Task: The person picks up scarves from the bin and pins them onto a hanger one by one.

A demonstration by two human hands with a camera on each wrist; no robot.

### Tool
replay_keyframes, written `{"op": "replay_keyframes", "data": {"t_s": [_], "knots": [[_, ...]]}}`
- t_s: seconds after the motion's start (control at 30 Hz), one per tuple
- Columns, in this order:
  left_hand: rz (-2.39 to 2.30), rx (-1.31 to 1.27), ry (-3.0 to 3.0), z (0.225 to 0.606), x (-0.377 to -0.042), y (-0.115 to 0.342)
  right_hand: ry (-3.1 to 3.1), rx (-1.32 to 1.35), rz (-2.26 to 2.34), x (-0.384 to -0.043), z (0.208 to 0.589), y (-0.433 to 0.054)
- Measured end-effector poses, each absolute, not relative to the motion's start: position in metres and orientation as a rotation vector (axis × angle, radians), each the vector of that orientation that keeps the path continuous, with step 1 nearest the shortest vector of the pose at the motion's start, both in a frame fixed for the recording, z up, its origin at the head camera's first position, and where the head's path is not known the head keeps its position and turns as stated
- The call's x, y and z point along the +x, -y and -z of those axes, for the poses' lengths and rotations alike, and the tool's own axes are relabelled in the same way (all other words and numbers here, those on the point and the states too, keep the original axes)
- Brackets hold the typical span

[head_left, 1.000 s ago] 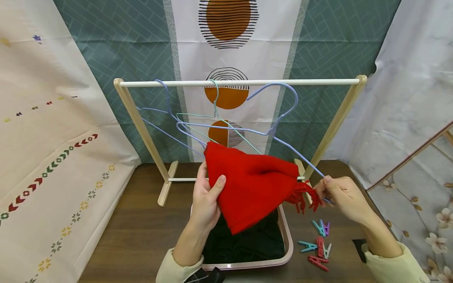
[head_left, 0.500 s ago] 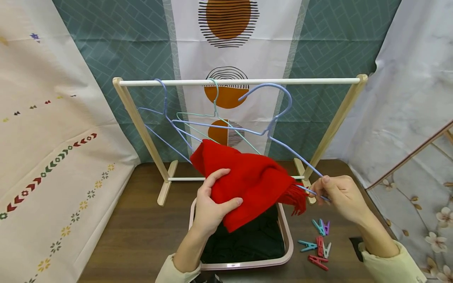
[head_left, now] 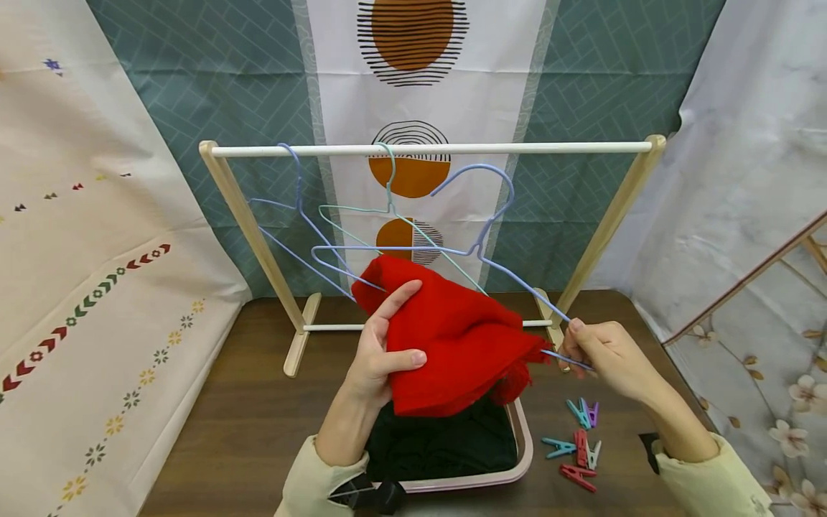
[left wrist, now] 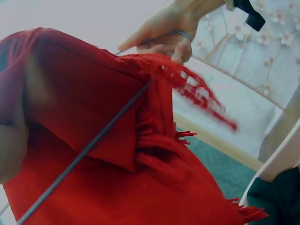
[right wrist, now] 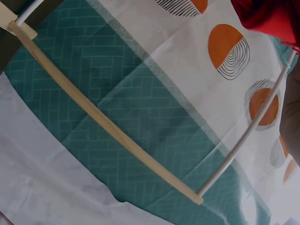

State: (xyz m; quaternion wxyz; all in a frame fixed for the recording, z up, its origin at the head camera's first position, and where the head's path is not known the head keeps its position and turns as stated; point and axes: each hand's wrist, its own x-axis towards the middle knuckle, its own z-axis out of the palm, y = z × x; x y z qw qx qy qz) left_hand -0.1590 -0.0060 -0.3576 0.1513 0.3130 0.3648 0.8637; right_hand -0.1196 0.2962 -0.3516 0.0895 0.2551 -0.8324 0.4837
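Note:
A red fringed scarf (head_left: 446, 330) hangs folded over the lower bar of a blue hanger (head_left: 479, 248). My left hand (head_left: 377, 355) holds the scarf at its left side, thumb in front and index finger stretched along the cloth. At the hanger's right corner, my right hand (head_left: 604, 355) pinches the blue wire. The left wrist view shows the hanger's bar (left wrist: 84, 153) crossing the scarf's red cloth (left wrist: 84, 84), with fringe dangling near my right hand (left wrist: 164, 23). The hanger's hook is off the rail, in front of the rack. Cloth hides some left fingers.
Behind stands a wooden rack with a white rail (head_left: 549, 148). Another blue hanger (head_left: 299, 179) and a mint green hanger (head_left: 390, 188) hang from it. Below the scarf sits a pink basket (head_left: 478, 480) with dark cloth (head_left: 446, 445). Several clothespins (head_left: 581, 445) lie at right.
The blue hanger has shifted left and its hook has dropped lower. My left index finger has come round onto the scarf's front. The fringe has moved away from my right hand.

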Motion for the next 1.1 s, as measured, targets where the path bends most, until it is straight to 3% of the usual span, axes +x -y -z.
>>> {"op": "replay_keyframes", "data": {"t_s": [0.17, 0.3, 0.47, 0.77, 1.1], "knots": [[-2.487, 0.974, -0.866, 0.357, -0.164, 0.012, 2.485, 0.715, -1.457, -0.12, 0.354, -0.299], [-2.49, 0.963, -0.891, 0.358, -0.17, 0.028, 2.37, 0.837, -1.679, -0.12, 0.355, -0.305], [-2.429, 0.872, -1.279, 0.364, -0.182, 0.054, 2.245, 0.98, -1.779, -0.119, 0.352, -0.312], [-2.218, 0.606, -1.888, 0.375, -0.187, 0.075, 2.294, 0.946, -1.491, -0.114, 0.346, -0.306], [-2.737, 0.465, -1.669, 0.395, -0.166, 0.051, 2.124, 0.951, -1.562, -0.114, 0.351, -0.307]]}}
